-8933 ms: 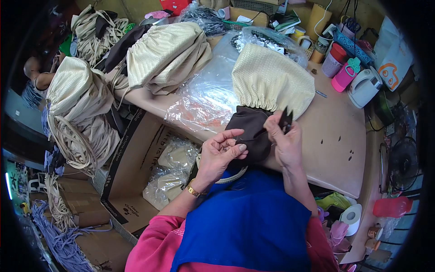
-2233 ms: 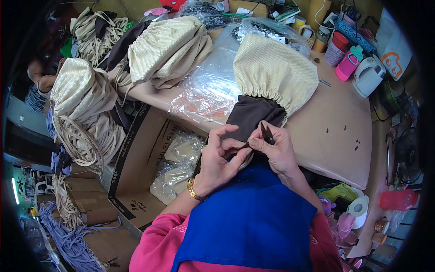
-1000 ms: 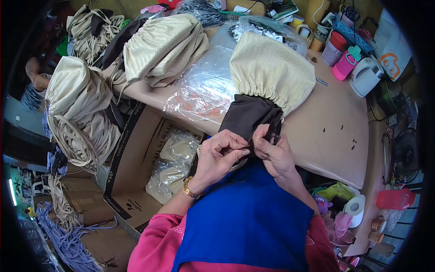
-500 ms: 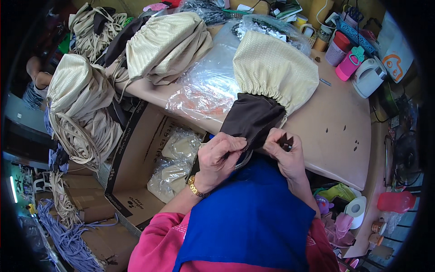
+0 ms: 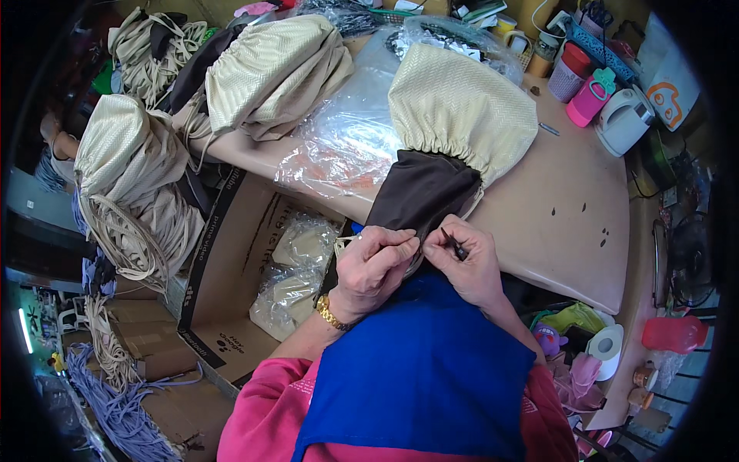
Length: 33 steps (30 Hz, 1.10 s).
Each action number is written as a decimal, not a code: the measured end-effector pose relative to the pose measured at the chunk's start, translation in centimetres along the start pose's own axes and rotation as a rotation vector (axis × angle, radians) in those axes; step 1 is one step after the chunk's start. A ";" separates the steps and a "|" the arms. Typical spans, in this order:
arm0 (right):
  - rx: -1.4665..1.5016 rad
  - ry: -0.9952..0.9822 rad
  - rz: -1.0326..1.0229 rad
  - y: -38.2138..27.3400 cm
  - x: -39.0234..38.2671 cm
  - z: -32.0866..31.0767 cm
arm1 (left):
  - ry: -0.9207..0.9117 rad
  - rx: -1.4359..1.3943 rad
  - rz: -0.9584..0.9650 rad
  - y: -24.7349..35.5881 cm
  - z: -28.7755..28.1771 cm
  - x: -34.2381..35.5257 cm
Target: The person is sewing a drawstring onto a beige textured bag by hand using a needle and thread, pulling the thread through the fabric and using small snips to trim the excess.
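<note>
A cream woven drawstring bag [image 5: 462,108] with a gathered neck lies on the table, its dark brown cloth top [image 5: 419,189] stretched toward me. My left hand [image 5: 376,266] pinches the brown cloth near its free edge. Close beside it, my right hand [image 5: 466,258] is closed at the same edge, thumb and forefinger together. A small black tool [image 5: 456,246] sits in the curl of my right fingers; it looks like thread snips, though the fingers hide most of it. The exact spot between my fingertips is too small to make out.
More cream bags [image 5: 277,77] are heaped at the left, beside clear plastic [image 5: 339,146]. An open cardboard box [image 5: 223,285] holds plastic-wrapped cream pieces below the table's edge [image 5: 554,285]. Bottles, including a pink one [image 5: 590,98], stand far right. Purple cords [image 5: 115,408] hang lower left.
My right hand has moved left, up to my left hand at the cloth's edge, and its fingers have drawn closer together. The bag has shifted slightly up and left in view.
</note>
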State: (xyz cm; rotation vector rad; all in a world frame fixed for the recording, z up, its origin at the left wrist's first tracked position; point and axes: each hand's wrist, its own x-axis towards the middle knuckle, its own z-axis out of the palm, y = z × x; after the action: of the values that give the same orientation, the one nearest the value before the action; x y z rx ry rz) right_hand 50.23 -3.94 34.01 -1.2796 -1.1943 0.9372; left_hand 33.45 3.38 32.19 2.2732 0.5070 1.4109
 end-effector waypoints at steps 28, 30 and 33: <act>0.498 -0.172 0.038 1.3 0.5 -0.8 | -0.116 -0.242 -0.194 0.6 0.0 0.7; 0.582 -0.187 0.078 1.3 0.4 -1.0 | -0.115 -0.311 -0.271 0.3 0.0 0.4; 0.699 -0.215 0.114 1.3 0.3 -1.5 | -0.102 -0.464 -0.421 0.0 0.0 -0.3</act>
State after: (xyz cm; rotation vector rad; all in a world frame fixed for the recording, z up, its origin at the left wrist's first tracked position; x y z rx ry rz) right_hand 51.88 -3.80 32.85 -0.6971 -0.8322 1.4448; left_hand 33.37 3.22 31.96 1.7336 0.5230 1.0632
